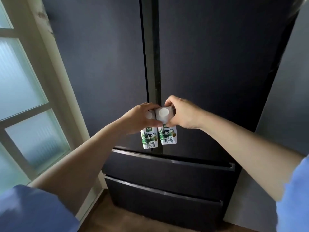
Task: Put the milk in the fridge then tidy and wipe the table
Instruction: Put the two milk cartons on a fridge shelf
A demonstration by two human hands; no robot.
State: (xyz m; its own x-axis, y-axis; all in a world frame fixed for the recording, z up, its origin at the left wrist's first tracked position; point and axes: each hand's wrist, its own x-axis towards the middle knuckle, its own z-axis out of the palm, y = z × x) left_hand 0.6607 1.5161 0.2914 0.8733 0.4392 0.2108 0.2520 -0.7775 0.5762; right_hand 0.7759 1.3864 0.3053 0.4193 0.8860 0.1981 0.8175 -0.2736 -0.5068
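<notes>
Hands (140, 117) (183, 113) grip milk cartons (149, 138) (168, 135) (touching) before fridge (217, 64).

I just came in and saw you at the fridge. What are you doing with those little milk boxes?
A person stands in front of the dark fridge with a small milk carton in each hand. The left hand grips the left carton near its top, and the right hand grips the right carton the same way. The cartons are held side by side, right at the gap between the two upper doors. The doors and both drawers are shut, so no milk is inside yet.
</notes>
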